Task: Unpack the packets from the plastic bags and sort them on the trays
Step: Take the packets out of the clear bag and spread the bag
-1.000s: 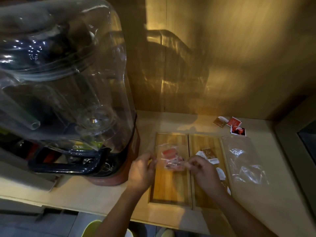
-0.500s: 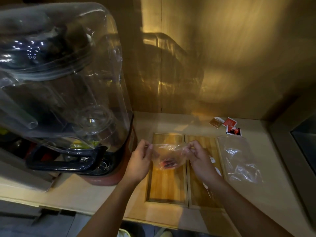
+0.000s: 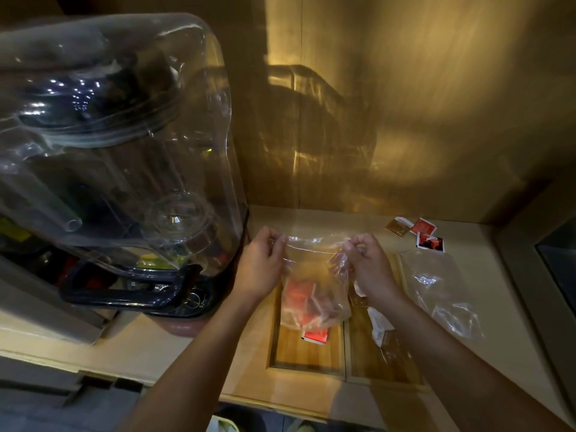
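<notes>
Plastic bag (image 3: pixel 314 285) hangs between both hands (pinched).

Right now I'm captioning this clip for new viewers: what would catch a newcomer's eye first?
The huge clear plastic blender cover looming at the left. Then the clear plastic bag of red packets, held up by its top edge between the left hand and right hand over the two wooden trays, one red packet lying below.

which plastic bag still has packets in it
The plastic bag held up between both hands over the left tray; red packets show inside. The other bag lies flat and empty.
</notes>
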{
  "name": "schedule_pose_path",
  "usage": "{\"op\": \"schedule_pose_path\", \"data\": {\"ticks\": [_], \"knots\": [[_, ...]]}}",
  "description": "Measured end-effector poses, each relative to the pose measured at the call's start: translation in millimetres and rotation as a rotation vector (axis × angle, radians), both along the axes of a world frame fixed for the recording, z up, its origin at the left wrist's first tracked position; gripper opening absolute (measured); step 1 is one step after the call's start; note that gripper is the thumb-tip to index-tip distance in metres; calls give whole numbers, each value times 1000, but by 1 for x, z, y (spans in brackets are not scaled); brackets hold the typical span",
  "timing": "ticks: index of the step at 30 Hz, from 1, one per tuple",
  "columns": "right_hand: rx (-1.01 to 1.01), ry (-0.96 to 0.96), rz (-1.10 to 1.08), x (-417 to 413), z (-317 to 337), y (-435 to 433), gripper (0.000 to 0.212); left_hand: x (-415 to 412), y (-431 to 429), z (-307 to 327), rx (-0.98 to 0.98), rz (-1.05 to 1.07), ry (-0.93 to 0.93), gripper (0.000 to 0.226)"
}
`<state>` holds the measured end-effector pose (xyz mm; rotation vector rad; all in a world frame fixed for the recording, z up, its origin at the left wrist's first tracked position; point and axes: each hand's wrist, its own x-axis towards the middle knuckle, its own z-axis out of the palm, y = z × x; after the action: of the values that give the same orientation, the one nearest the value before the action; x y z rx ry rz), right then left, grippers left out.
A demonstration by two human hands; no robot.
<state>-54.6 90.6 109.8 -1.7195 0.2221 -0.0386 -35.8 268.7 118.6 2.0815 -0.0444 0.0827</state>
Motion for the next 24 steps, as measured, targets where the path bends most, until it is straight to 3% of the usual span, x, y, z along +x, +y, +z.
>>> {"op": "schedule_pose_path", "data": {"ticks": [7, 13, 18, 21, 24], "knots": [[-51, -1, -4, -2, 2, -11, 18, -2, -8, 5, 97, 67, -59, 17], [-257, -91, -51, -5, 28, -42, 17, 1, -34, 24, -152, -21, 5, 15], [-67, -185, -146, -17, 49, -89, 20, 5, -76, 41, -401, -175, 62, 20], [23, -237, -209, -28, 51, -124, 16, 3, -109, 46, -406, -262, 31, 25], [59, -250, -310, -44, 43, -156, 29, -3, -145, 34, -395, -328, 50, 32]]}}
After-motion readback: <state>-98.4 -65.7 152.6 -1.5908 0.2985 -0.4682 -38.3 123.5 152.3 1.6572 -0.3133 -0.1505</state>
